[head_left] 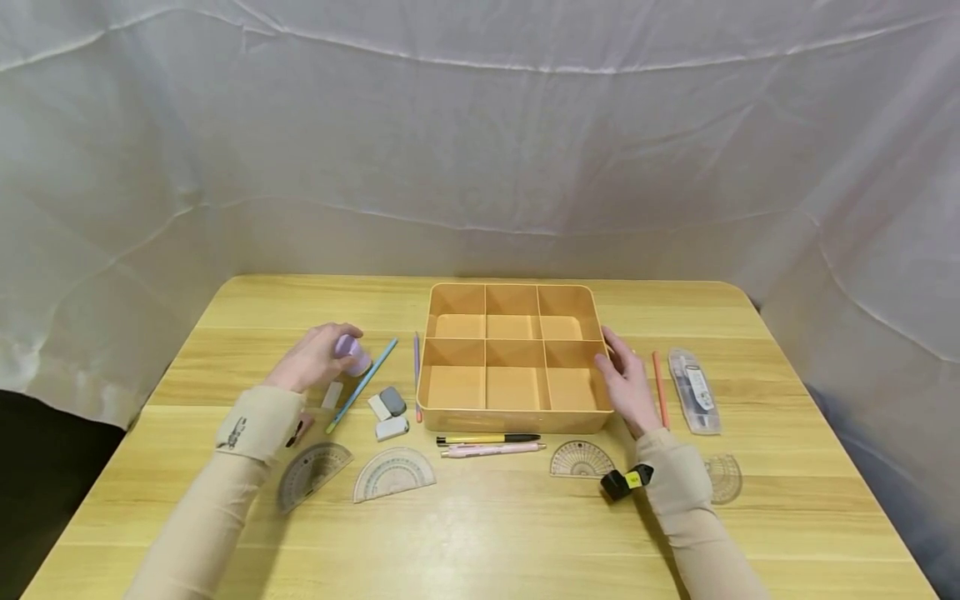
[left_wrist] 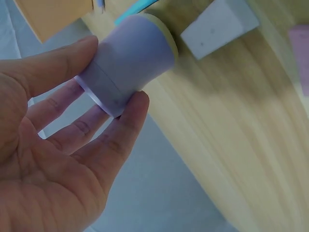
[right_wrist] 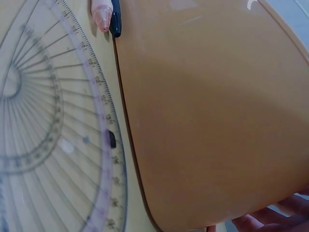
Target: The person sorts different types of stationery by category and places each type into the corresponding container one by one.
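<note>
My left hand pinches a small purple waisted cylinder between thumb and fingertips, at the left of the table. It has a pale yellow rim at one end; its exact kind is unclear. A blue pencil and a white eraser lie close by. My right hand holds the right side of an orange six-compartment organizer box, thumb at the rim and fingers along the outer wall. In the right wrist view only a few fingers show beside the box. No objects show in its compartments.
Several erasers, a purple pencil and protractors lie left of and before the box. Yellow and pink pens lie along its front. To the right are a red pencil and a clear case.
</note>
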The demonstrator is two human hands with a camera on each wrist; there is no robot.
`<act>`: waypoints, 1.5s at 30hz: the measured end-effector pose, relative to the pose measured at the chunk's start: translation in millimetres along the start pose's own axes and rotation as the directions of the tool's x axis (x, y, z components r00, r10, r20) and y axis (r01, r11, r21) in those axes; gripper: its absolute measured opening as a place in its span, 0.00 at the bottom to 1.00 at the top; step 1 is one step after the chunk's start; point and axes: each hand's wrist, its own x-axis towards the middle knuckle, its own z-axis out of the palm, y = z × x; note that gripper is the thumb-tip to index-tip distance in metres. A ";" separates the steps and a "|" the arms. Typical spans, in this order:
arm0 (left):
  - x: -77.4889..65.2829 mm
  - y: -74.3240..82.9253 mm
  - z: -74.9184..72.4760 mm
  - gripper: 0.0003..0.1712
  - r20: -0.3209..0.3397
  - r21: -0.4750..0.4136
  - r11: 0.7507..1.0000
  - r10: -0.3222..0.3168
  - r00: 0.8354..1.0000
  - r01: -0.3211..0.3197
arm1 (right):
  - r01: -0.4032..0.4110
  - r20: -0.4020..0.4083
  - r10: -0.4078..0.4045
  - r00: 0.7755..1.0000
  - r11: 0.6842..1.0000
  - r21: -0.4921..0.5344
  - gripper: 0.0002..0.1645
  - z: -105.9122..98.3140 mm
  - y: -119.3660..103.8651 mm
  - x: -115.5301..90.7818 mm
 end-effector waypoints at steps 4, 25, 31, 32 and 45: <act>-1.6 0.2 -4.2 0.29 -0.005 -0.004 1.000 0.002 1.000 -0.002 | -0.001 -0.005 0.001 1.000 1.000 -0.002 0.33 0.4 -0.1 -0.7; 15.7 41.7 -27.8 0.27 -0.119 0.070 0.989 0.138 0.983 -0.131 | 0.006 -0.035 -0.007 0.999 1.000 -0.012 0.32 2.8 3.1 -0.2; 24.1 57.9 -27.5 0.26 -0.139 0.099 0.983 0.168 0.976 -0.155 | 0.020 -0.031 -0.020 0.999 1.000 -0.008 0.32 3.3 5.0 1.1; 25.3 60.1 -27.0 0.26 -0.141 0.098 0.983 0.170 0.975 -0.157 | 0.019 -0.028 -0.019 0.999 1.000 -0.011 0.32 3.3 5.1 1.3; 44.6 84.6 -23.1 0.24 -0.156 0.107 0.977 0.197 0.968 -0.182 | 0.013 -0.023 -0.014 1.000 1.000 -0.007 0.32 3.1 7.1 2.5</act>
